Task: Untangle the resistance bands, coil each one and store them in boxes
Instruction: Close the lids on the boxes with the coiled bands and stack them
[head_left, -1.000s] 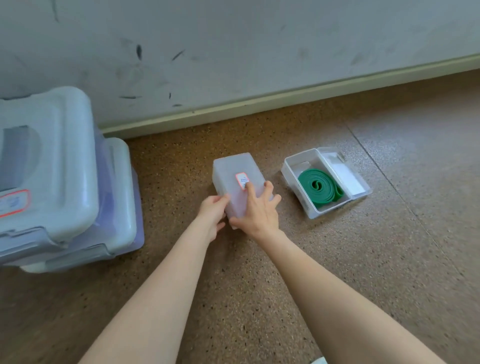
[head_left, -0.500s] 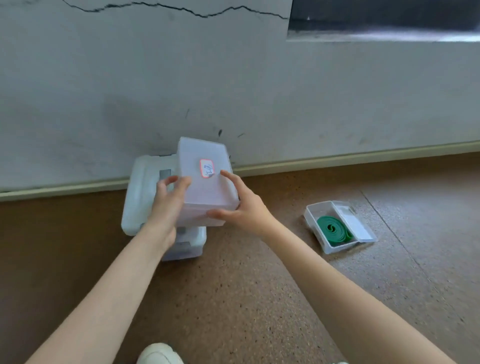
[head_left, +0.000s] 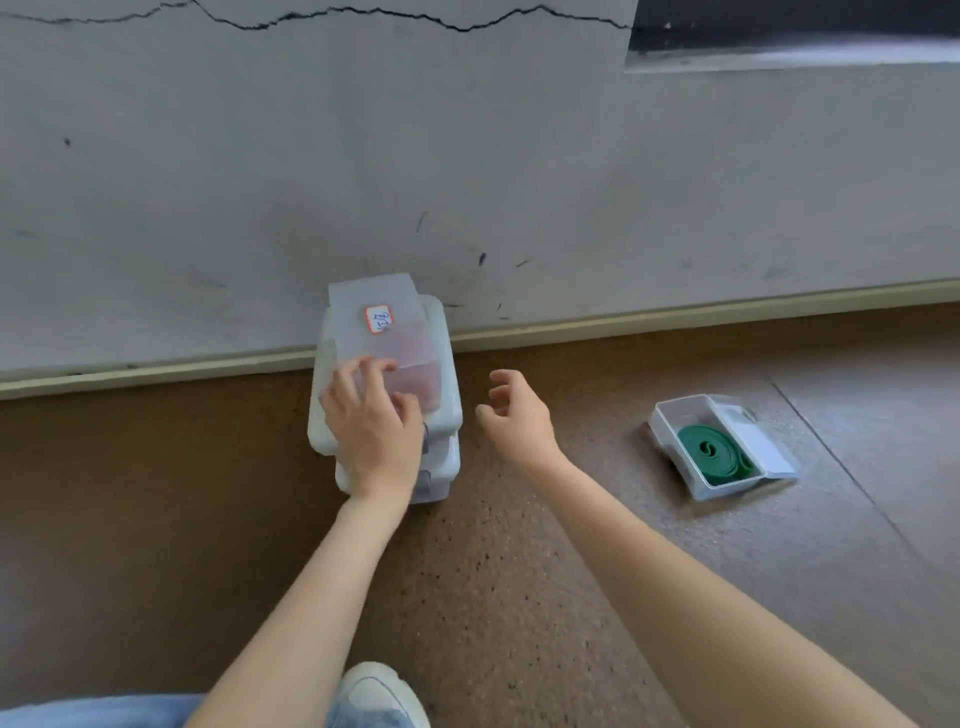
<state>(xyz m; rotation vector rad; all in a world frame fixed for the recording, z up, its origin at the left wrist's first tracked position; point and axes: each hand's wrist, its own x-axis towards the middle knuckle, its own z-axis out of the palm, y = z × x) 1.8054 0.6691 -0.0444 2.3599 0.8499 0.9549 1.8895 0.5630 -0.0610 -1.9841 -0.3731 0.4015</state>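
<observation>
A closed translucent box (head_left: 387, 332) with a red-edged label lies on top of two stacked larger plastic bins (head_left: 449, 415) by the wall. My left hand (head_left: 371, 421) rests on the near end of that box, fingers spread over its lid. My right hand (head_left: 511, 410) hovers just right of the stack, fingers loosely curled, holding nothing. To the right on the floor stands a small clear box (head_left: 675, 415) with its lid open, and a coiled green resistance band (head_left: 714, 454) lies inside it.
The brown speckled floor (head_left: 519, 571) runs to a pale skirting board (head_left: 675, 317) and a cracked grey wall. My white shoe (head_left: 379, 691) and a jeans leg show at the bottom edge.
The labelled box went from the floor, up in both hands, onto the stacked bins. My right hand has let go and moved off to the right; my left stays on the box.
</observation>
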